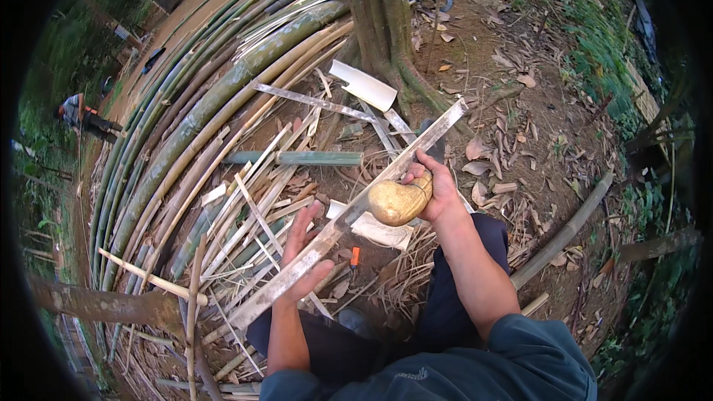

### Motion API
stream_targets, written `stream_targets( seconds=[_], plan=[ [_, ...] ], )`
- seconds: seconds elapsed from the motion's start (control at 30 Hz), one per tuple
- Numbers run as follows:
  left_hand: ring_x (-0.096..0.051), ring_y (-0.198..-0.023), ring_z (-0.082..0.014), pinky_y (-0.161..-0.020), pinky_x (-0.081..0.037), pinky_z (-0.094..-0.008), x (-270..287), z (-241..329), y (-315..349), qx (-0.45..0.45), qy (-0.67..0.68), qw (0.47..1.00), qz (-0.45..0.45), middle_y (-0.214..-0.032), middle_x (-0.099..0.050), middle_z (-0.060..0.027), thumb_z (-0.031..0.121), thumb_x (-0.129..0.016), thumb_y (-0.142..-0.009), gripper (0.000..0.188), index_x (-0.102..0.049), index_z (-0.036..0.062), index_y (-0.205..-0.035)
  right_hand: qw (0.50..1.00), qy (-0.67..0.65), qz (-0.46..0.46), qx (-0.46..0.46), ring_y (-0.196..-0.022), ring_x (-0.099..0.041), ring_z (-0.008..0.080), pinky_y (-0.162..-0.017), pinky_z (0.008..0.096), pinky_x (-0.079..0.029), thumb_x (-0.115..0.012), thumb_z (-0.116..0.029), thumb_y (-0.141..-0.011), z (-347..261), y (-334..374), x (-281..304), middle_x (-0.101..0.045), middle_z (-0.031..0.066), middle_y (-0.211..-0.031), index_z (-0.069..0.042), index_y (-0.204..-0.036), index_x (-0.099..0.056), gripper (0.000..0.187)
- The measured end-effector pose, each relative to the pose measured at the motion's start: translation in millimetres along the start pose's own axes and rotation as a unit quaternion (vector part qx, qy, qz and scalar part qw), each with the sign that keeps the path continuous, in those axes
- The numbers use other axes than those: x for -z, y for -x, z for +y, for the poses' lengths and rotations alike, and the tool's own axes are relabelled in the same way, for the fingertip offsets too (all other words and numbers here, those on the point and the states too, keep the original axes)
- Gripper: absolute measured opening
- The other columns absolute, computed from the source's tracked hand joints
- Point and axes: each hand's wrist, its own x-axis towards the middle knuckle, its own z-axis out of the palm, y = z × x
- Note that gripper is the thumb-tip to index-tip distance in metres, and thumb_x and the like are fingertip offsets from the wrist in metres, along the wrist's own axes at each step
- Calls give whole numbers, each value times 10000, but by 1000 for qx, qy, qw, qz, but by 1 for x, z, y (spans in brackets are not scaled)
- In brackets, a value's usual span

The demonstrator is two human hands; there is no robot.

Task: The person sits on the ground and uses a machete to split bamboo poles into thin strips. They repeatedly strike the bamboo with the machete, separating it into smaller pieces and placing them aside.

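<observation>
A long flat bamboo strip (349, 215) runs slantwise from near the tree's foot down to my lower left. My left hand (301, 252) is under it, fingers stretched and apart, with the strip lying across the palm. Closed in my right hand (438, 189) is a bulbous, yellowish wooden handle (397, 202), with a dark binding at its narrower end. Whatever the handle belongs to is hidden by the hand and strip. The right hand is close beside the strip's upper half; whether it also grips the strip is unclear.
A tree trunk (377, 15) rises ahead. Bamboo poles (223, 108) lie in a long row at left, with split strips (260, 200) nearer me. A cut green bamboo length (319, 158) and an orange-handled tool (355, 255) lie on the ground. Another person (85, 117) is far left.
</observation>
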Motion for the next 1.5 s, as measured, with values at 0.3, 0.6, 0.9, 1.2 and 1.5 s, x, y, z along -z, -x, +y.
stream_targets(
  seconds=[0.3, 0.6, 0.9, 1.2, 1.5],
  plan=[
    [-601, -893, -248, -1019, -423, -503, 86, 18, 12, -120, 340, 878, 315, -757, -561, -44, 409, -395, -1069, 373, -590, 93, -1038, 983, 58, 176, 15, -583, -511, 214, -603, 382, -529, -508, -166, -968, 24, -18, 23, -493, 42, -622, -80, -921, -459, 110],
    [-287, -532, -132, -649, -353, -324, 91, 3, 29, -45, 185, 855, 483, -547, -301, 1, 378, -413, -1057, 475, -328, 161, -642, 961, 72, 188, 191, -689, -541, 215, -799, 417, -526, -454, -169, -941, -18, -16, 19, -495, 24, -637, -108, -737, -420, 216],
    [-270, -555, -98, -575, -300, -289, 50, 1, 1, -37, 187, 862, 469, -592, -272, 19, 341, -450, -1040, 395, -343, 147, -713, 977, 74, 160, 117, -641, -537, 193, -688, 327, -530, -487, -108, -894, -17, -7, 22, -519, 13, -640, -1, -920, -509, 113],
    [-442, -784, -185, -773, -457, -418, 41, -23, -21, -144, 95, 868, 466, -861, -428, -49, 543, -358, -986, 437, -393, 122, -874, 942, 280, 136, 126, -547, -512, 185, -568, 323, -498, -534, -124, -898, 43, 10, 20, -506, 30, -620, 41, -1066, -529, 235],
    [-289, -514, -60, -425, -245, -213, 72, 31, -79, -260, -24, 847, 464, -669, -361, 5, 518, -415, -1016, 432, -327, 119, -873, 638, 752, 122, 110, -594, -673, 255, -590, 390, -531, -668, -203, -797, 128, 17, 54, -664, 183, -659, 93, -803, -655, 296]
  ],
)
